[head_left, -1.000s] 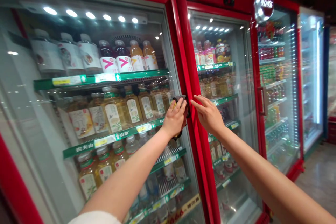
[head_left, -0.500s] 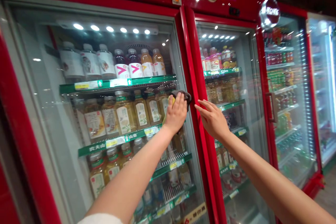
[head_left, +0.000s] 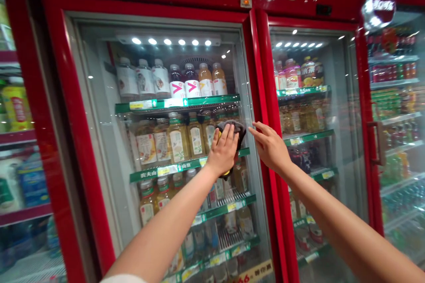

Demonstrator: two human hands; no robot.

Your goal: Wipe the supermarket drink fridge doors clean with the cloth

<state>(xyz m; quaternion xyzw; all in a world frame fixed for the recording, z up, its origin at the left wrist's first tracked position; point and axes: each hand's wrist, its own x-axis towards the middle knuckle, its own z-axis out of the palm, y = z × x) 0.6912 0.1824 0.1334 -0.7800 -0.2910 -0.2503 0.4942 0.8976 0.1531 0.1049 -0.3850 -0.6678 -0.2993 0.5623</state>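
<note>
My left hand [head_left: 223, 149] presses a dark grey cloth [head_left: 241, 130] with a yellow part against the glass door [head_left: 99, 141] of a red drinks fridge. The cloth sticks out beyond my fingertips and to the right of the palm. My right hand [head_left: 269, 147] is beside it, fingers spread and holding nothing, at the red frame [head_left: 262, 97] between the two doors. Whether its fingertips touch the frame, I cannot tell. Behind the glass, bottles [head_left: 178, 139] stand in rows on shelves with green edge strips.
The right fridge door [head_left: 348, 150] shows more bottles. Farther right stands another lit fridge [head_left: 398, 141] with a brown handle [head_left: 377, 143] near it. Shelves of packaged goods [head_left: 20, 110] show at the far left. A round lit sign [head_left: 379, 6] is at the upper right.
The view has turned left, so the fridges appear farther right and the left shelves have come into view. Against the door, my left hand and the cloth have moved slightly left.
</note>
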